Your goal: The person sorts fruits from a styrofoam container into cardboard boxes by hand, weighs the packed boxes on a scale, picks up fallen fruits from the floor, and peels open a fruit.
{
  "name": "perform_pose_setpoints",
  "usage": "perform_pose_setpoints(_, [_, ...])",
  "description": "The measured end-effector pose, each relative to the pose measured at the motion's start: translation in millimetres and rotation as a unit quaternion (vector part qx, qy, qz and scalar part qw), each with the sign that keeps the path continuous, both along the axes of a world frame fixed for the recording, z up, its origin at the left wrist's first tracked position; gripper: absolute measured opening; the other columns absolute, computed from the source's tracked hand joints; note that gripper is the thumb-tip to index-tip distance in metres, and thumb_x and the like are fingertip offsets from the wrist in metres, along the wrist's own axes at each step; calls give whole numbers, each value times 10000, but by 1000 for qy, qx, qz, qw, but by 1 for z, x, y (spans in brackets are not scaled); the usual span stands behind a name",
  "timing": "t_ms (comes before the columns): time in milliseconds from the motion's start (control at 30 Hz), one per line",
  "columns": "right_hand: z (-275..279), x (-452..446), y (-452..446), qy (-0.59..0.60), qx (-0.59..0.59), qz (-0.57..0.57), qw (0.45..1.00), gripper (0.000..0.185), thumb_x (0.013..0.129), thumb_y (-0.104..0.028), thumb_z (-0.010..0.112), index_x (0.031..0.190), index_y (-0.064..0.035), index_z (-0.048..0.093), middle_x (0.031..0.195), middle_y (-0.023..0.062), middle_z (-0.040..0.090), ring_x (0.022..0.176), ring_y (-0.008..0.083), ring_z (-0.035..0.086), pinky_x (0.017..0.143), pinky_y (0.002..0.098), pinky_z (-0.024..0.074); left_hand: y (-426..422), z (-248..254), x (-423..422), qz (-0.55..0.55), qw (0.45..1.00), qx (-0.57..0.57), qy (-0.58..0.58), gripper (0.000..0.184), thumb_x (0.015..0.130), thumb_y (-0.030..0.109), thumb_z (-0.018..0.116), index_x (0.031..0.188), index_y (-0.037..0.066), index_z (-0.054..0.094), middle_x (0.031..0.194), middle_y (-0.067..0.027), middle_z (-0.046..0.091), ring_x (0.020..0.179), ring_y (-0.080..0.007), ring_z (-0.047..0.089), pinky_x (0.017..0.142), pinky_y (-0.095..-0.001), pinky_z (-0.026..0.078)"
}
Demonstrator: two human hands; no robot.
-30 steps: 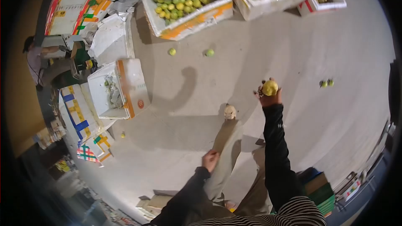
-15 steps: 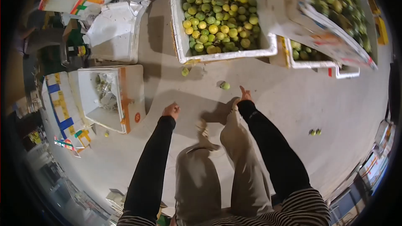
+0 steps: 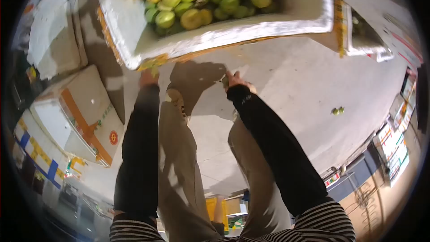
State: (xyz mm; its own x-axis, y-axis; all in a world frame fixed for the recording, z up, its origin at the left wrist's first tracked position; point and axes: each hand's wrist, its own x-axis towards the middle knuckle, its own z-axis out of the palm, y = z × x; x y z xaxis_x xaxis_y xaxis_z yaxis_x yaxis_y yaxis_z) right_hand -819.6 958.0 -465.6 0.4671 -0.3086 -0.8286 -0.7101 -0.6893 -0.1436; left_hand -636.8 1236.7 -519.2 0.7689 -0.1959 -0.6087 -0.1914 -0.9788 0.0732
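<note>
In the head view, the person bends over a smooth grey floor [image 3: 295,89], both arms reaching down towards it. The right hand [image 3: 240,81] has its fingers bent about a small, dull-green fruit [image 3: 225,80] low over the floor; blur and shadow hide whether the grip is firm. The left hand [image 3: 148,79] is just beside the near left corner of a large foam box [image 3: 233,38], with a yellowish-green fruit [image 3: 155,70] at its fingertips; I cannot tell whether the fingers have closed on it. Round, probably firm fruit like this would likely roll from a poke, so curling the fingers in from both sides, low down, seems the surer way. The left hand would do well to draw clear of the corner before rising, lest the knuckles catch the rim. The foam is white and looks brittle, ragged along its edge, with orange-brown tape on the outer wall. Inside, glossy round fruits [image 3: 191,18] run from lime green to clear yellow. Farther right, two small green fruits [image 3: 338,111] lie side by side on the floor, well apart from either hand.
</note>
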Motion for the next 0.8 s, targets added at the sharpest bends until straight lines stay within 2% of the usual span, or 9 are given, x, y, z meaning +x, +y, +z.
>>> perform_pose_setpoints(133, [103, -65, -21, -164, 43, -222, 960, 506, 632, -285, 669, 1078, -176, 456, 990, 154, 519, 849, 344, 538, 704, 422, 448, 8, 80, -94, 7, 974, -179, 137, 492, 682, 348, 627, 1042, 46, 480, 967, -170, 551, 909, -314, 528, 772, -372, 420])
perform_pose_setpoints(233, [231, -72, -67, -354, 65, -445, 820, 516, 631, -110, 690, 1075, -31, 440, 979, 143, 524, 904, 258, 541, 788, 323, 436, -104, 259, -128, -29, 912, -371, 174, 594, 694, 240, 661, 1165, 38, 360, 1034, -141, 504, 945, -271, 518, 813, -361, 419])
perform_pose_setpoints(267, [304, -51, -93, -438, 120, -551, 700, 520, 652, -60, 654, 1106, -10, 406, 985, 136, 516, 920, 218, 529, 802, 313, 430, -142, 307, -132, 33, 892, -405, 197, 561, 709, 179, 641, 1167, 31, 353, 1037, -131, 494, 941, -247, 518, 806, -359, 423])
perform_pose_setpoints(400, [513, 16, -220, -686, -97, -453, 561, 525, 695, 11, 564, 1165, 7, 329, 1052, 155, 475, 946, 212, 506, 808, 315, 431, -319, 507, -79, 9, 764, -631, 134, 562, 740, 83, 619, 1203, 10, 310, 1096, -139, 450, 993, -209, 477, 829, -325, 404])
perform_pose_setpoints(467, [569, 61, -293, -750, -21, -487, 447, 535, 742, -72, 608, 1180, 7, 312, 1062, 158, 470, 955, 232, 500, 830, 323, 412, -412, 565, -41, -50, 717, -689, 87, 601, 771, 95, 593, 1255, 18, 245, 1132, -159, 411, 1010, -236, 458, 869, -333, 374])
perform_pose_setpoints(567, [570, 76, -376, -730, -165, -458, 479, 673, 773, -265, 606, 1262, 30, 248, 1227, 216, 346, 1060, 299, 435, 889, 323, 357, -512, 627, -14, -145, 743, -641, -126, 637, 796, 84, 560, 1298, 15, 175, 1222, -174, 362, 1034, -252, 441, 883, -328, 357])
perform_pose_setpoints(700, [575, -29, -324, -710, -163, -323, 604, 375, 770, -236, 581, 1051, -2, 500, 941, 193, 563, 887, 329, 544, 791, 362, 424, -497, 667, -43, -203, 760, -615, -55, 496, 788, 88, 558, 1228, -15, 352, 1180, -188, 440, 1034, -265, 472, 870, -323, 373])
perform_pose_setpoints(733, [504, -69, -297, -649, -202, -311, 664, 343, 779, -246, 566, 1035, -26, 508, 938, 181, 564, 880, 325, 542, 779, 358, 429, -477, 615, -44, -173, 799, -575, 44, 431, 800, 109, 548, 1189, -7, 402, 1097, -167, 506, 983, -249, 505, 839, -320, 390])
perform_pose_setpoints(800, [495, -173, -246, -382, 94, -356, 848, 462, 807, -271, 508, 1201, -56, 399, 1129, 196, 485, 1035, 297, 473, 873, 362, 380, -434, 629, -79, -298, 871, -387, 50, 360, 753, 162, 572, 1080, 28, 502, 945, -164, 567, 878, -304, 539, 730, -370, 429])
